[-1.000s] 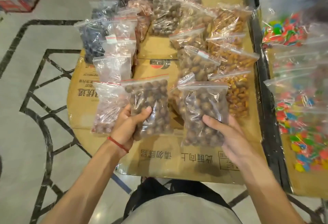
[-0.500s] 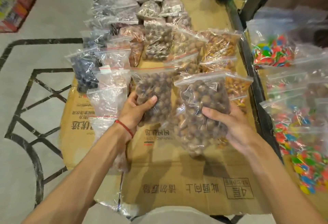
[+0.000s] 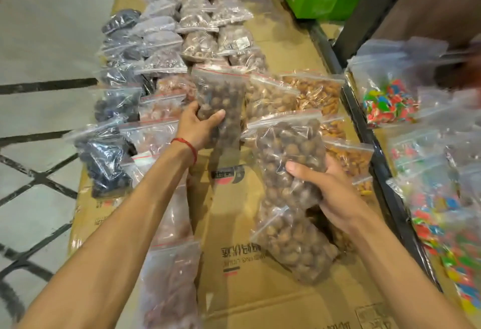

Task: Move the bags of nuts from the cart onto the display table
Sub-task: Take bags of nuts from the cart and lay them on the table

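Cardboard (image 3: 260, 297) lines the surface nearest the person. Just above it, the right hand (image 3: 330, 193) is clamped on a bag of brown nuts (image 3: 289, 157); farther out, the left hand (image 3: 200, 125) grips another nut bag (image 3: 221, 94). Best to lay each flat in its matching row, seals facing away.

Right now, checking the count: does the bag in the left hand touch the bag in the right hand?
Apart. The head view shows cardboard between left bag and right bag.

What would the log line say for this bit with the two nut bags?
left hand: holds nut bag | right hand: holds second nut bag | both above cardboard-covered table
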{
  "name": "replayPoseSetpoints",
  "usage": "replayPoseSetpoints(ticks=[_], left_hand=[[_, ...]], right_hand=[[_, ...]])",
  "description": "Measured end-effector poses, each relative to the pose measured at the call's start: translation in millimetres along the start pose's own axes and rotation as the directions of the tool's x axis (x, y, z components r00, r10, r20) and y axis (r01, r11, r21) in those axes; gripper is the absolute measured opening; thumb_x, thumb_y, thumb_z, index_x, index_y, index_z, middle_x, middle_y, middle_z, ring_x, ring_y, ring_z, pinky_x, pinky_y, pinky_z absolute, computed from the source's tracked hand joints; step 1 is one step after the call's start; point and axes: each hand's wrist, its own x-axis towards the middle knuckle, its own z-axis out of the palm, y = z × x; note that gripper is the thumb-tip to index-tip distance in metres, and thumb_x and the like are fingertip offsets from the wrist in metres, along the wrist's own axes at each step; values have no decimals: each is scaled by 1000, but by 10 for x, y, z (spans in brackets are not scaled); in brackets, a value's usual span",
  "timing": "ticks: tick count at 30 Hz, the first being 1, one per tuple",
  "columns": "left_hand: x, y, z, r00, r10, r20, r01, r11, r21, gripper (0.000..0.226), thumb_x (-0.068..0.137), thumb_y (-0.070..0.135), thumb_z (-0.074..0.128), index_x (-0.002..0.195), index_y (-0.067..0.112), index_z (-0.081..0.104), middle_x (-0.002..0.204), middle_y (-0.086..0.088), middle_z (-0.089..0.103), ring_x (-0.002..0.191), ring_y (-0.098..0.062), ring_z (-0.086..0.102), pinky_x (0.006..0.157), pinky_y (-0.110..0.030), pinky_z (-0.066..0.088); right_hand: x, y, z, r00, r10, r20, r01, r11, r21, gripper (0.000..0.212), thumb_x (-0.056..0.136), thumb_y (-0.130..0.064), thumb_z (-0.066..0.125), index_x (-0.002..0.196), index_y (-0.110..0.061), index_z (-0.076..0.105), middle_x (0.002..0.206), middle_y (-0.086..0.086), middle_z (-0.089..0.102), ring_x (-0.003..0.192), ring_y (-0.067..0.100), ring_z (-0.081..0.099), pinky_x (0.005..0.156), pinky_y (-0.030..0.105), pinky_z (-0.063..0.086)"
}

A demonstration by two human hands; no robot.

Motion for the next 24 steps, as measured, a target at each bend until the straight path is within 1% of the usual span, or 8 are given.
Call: replayPoseSetpoints(ticks=[4, 8, 11, 13, 16, 17, 21, 24], left_hand=[[261, -19, 1, 1000, -7, -15, 8, 998, 65, 43, 96, 4, 71, 130, 10, 46, 96, 2, 67, 68, 0, 68, 54, -18, 53], [416, -135, 39, 1000, 1, -15, 1, 991, 133, 39, 97, 11, 70, 130, 18, 51, 117, -5, 69, 106, -21, 68, 92, -40, 59], [542, -242, 10, 999, -26, -32, 33, 972, 234, 31, 93, 23, 71, 120, 28, 56, 115, -5, 70, 107, -24, 68, 101, -50, 56], [586, -281, -7, 997, -16, -75, 39, 948, 316, 35, 84, 38, 73, 115, 30, 58, 121, -9, 66, 111, -27, 66, 103, -51, 53], [454, -192, 53, 993, 32, -111, 22, 889, 456, 57, 93, 34, 71, 143, 19, 50, 142, -12, 50, 130, -29, 52, 113, -42, 42], [378, -157, 82, 991, 64, -115, 1, 866, 500, 62, 97, 33, 68, 151, 15, 43, 149, -13, 45, 137, -30, 46, 115, -41, 39], [-60, -79, 115, 992, 123, -38, -83, 834, 546, 75, 102, 30, 63, 163, 12, 22, 166, -12, 29, 152, -27, 30, 122, -38, 27], [-496, -48, 4, 962, 272, 1, -234, 826, 514, 59, 100, 25, 63, 154, 13, 43, 155, -11, 45, 142, -26, 44, 116, -38, 40]], right_hand=[[113, 59, 24, 1000, 20, -23, -19, 999, 48, 47, 76, -12, 81, 121, -13, 70, 97, -2, 82, 83, 12, 79, 64, 23, 61], [206, 159, -23, 997, 71, -41, -68, 995, 75, 61, 74, -15, 92, 131, -9, 69, 117, 9, 81, 105, 25, 78, 82, 33, 65], [235, 198, -38, 997, 76, -33, -73, 995, 67, 68, 71, -17, 95, 132, -7, 68, 117, 9, 80, 101, 22, 78, 76, 29, 64], [231, 206, -35, 998, 64, -25, -63, 996, 61, 64, 74, -16, 92, 133, -8, 67, 117, 8, 80, 101, 21, 78, 77, 28, 63], [208, 217, -22, 998, 54, -13, -53, 997, 64, 58, 73, -19, 85, 129, -14, 71, 123, 9, 79, 115, 28, 75, 99, 43, 58], [194, 223, -17, 999, 51, -7, -51, 997, 54, 56, 72, -19, 85, 126, -15, 72, 123, 9, 79, 116, 29, 75, 100, 44, 57], [126, 195, 5, 999, 37, 30, -38, 999, 31, 51, 72, -14, 84, 122, -20, 72, 118, 7, 81, 110, 26, 78, 84, 37, 65], [98, 169, 4, 997, 37, 72, -39, 999, 33, 61, 71, -12, 84, 130, -19, 67, 118, 6, 81, 108, 25, 79, 80, 35, 66]])
